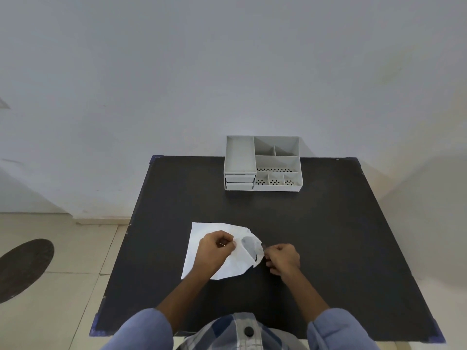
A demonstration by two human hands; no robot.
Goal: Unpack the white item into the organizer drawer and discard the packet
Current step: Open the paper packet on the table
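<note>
A white packet (202, 232) lies flat on the black table (316, 236), its right end torn open and showing a dark inside. My left hand (214, 247) pinches the upper flap of that opening. At the packet's right edge, my right hand (283, 258) has its fingers curled on the lower torn flap. The white item is hidden from view. A white organizer (262, 164) stands at the table's far edge, with two small drawers (239, 182) at its lower left, both closed.
The organizer's top holds several open compartments, some with perforated bottoms. The table stands against a pale wall. A tiled floor with a dark round mat (22, 269) lies to the left.
</note>
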